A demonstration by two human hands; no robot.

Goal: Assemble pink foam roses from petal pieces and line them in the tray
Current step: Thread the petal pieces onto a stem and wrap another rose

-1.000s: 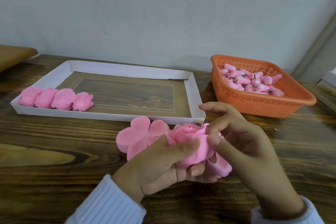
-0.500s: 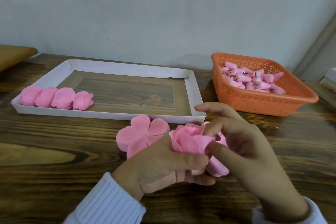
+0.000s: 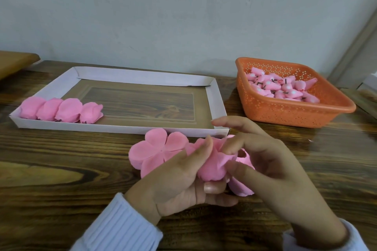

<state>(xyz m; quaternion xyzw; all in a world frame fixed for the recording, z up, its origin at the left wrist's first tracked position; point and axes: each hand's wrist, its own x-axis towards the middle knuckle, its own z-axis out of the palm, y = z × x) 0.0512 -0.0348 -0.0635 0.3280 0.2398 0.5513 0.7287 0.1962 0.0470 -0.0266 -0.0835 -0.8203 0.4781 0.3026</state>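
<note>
Together the hands meet low over the bench (image 3: 51, 169), just in front of the cardboard tray (image 3: 114, 128). The left hand (image 3: 177, 185) grips the half-made rose (image 3: 212, 167), thumb on top and fingers beneath. The right hand (image 3: 271, 167) pinches a petal on its right side, index finger held straight. A flat petal piece (image 3: 155, 149) lies just behind the left hand. Four finished roses (image 3: 61, 111) sit in a row at the tray's left end. An orange basket (image 3: 295, 116) of pink buds (image 3: 285, 89) stands to the right.
</note>
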